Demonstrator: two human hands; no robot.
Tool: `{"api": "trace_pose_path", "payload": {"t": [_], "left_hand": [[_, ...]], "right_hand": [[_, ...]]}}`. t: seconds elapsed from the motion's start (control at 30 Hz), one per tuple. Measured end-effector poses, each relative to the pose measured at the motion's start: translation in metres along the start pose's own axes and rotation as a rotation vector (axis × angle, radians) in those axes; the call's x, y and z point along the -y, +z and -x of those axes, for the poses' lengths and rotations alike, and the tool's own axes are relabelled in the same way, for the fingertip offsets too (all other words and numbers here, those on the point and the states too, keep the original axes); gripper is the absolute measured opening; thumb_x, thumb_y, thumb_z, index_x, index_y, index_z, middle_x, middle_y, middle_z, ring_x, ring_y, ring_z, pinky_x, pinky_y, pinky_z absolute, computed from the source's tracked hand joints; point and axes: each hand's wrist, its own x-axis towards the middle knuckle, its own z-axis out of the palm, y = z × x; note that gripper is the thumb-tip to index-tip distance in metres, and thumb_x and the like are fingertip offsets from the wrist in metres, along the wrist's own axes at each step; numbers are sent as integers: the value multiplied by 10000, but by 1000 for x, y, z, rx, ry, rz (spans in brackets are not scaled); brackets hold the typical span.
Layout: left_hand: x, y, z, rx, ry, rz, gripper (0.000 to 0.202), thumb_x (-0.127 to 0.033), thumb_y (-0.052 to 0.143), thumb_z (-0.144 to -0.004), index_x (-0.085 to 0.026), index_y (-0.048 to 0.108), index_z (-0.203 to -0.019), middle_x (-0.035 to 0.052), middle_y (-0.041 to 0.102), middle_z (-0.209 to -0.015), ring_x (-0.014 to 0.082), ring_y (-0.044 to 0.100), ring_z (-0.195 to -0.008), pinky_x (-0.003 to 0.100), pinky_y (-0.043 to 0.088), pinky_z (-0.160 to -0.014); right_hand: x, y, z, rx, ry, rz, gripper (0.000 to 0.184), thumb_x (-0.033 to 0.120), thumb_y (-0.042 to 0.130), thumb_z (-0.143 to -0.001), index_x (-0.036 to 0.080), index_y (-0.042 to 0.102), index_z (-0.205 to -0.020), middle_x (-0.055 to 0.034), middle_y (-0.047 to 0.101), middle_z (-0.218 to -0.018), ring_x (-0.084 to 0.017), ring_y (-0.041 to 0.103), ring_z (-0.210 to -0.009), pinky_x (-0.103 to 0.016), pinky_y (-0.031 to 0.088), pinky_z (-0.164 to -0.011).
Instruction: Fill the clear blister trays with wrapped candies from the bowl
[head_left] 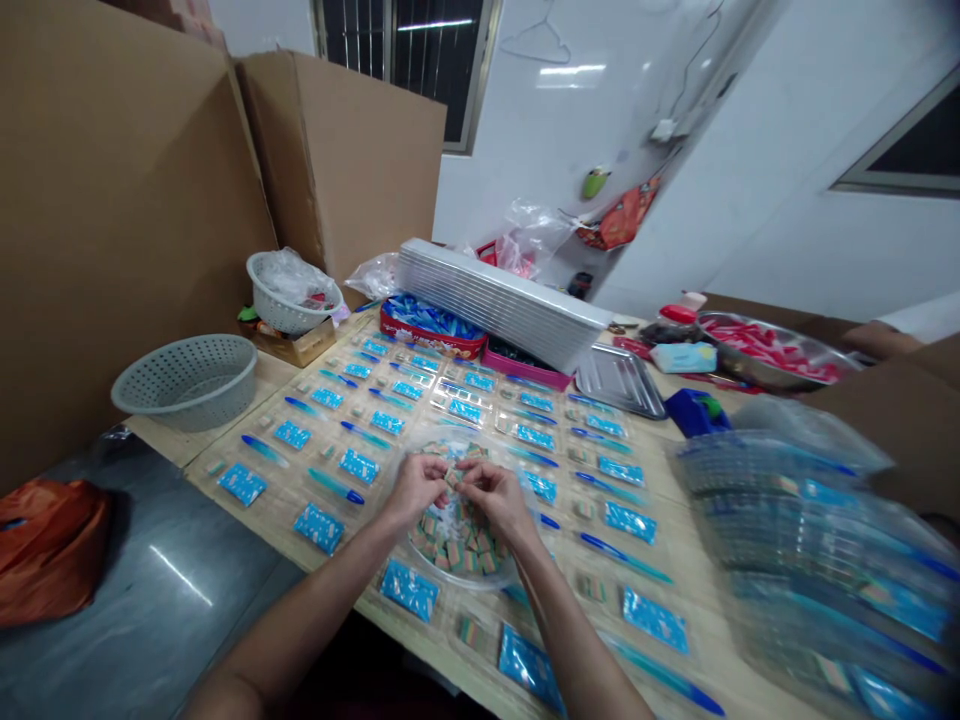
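A clear round bowl [466, 580] full of small striped erasers [454, 553] stands in front of me. Above it, my left hand [417, 490] and my right hand [499, 500] meet, fingertips pinched around one small striped eraser [453, 478]. Around the bowl, rows of clear plastic trays cover the table, holding blue pens [626, 557] and blue printed packets [655, 618]. Small striped erasers also lie in several trays, such as this eraser [591, 586]. The bowl partly covers some trays.
Stacked filled trays [825, 540] stand at the right, blurred. Behind are a long silvery stack [502, 300], a red tin of blue pieces [431, 325] and a metal tray [619, 380]. A grey basket [187, 380] sits left. Another person's arm [889, 340] shows far right.
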Motion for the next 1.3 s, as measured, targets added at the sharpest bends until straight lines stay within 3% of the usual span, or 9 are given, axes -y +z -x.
{"api": "trace_pose_path", "payload": {"t": [0.13,0.27,0.33,0.43,0.63,0.8,0.93,1.17,1.3], "left_hand": [[1,-1,0,-10,-25,-7,177,8,521,-559,-114,603,-657,-31,560,-409,113,530,-351,180,413,-363],[0,-1,1,-52,-42,41,162,-7,540,-580,-130,567,-682,-49,547,-428,121,539,-353,201,439,-378],[-2,-1,1,-77,-37,53,157,-29,566,-597,-134,564,-714,-54,557,-478,121,560,-378,209,456,-399],[-4,0,2,-93,-16,86,151,-72,618,-602,-129,587,-738,-44,578,-561,115,581,-433,230,495,-453],[3,0,0,32,54,103,226,-101,695,-523,-128,628,-737,-8,619,-635,137,597,-587,236,499,-547],[2,-2,-4,6,172,-306,106,-85,641,-583,-154,628,-662,4,601,-608,156,582,-611,247,455,-609],[-1,-3,-2,-25,210,-640,180,-24,620,-552,-198,622,-601,8,575,-589,222,589,-745,301,438,-759],[-2,-4,0,7,172,-583,241,32,575,-492,-206,546,-511,10,519,-539,261,593,-832,308,420,-798],[-3,-6,-7,9,108,-470,148,-61,645,-536,-182,564,-563,-23,508,-513,186,578,-629,260,431,-628]], "right_hand": [[-1,2,2,34,-65,104,186,278,738,-626,171,608,-548,-41,659,-728,-154,585,-643,-253,435,-583],[-5,1,2,-81,-5,49,200,271,755,-601,177,582,-566,28,553,-538,-105,481,-492,-222,366,-483],[-7,0,1,-115,50,-58,237,281,792,-554,181,586,-617,43,553,-543,-100,487,-490,-216,382,-487],[-7,-1,-1,-40,125,-164,337,277,847,-470,183,587,-661,34,599,-607,-107,537,-528,-222,433,-524],[-2,2,-1,10,155,-135,383,243,825,-454,185,622,-774,31,609,-618,-120,555,-540,-230,452,-527],[-4,2,3,53,-8,171,130,217,648,-636,180,651,-761,12,600,-618,-135,536,-547,-239,414,-523],[-5,3,8,46,-131,574,179,98,541,-647,189,664,-740,9,595,-608,-141,518,-573,-238,360,-557],[-6,6,11,91,-203,784,240,54,492,-661,190,656,-772,-1,598,-678,-146,529,-631,-237,370,-604],[-3,4,12,98,-256,712,395,62,522,-667,189,620,-1028,-41,614,-918,-165,579,-729,-282,456,-694]]}}
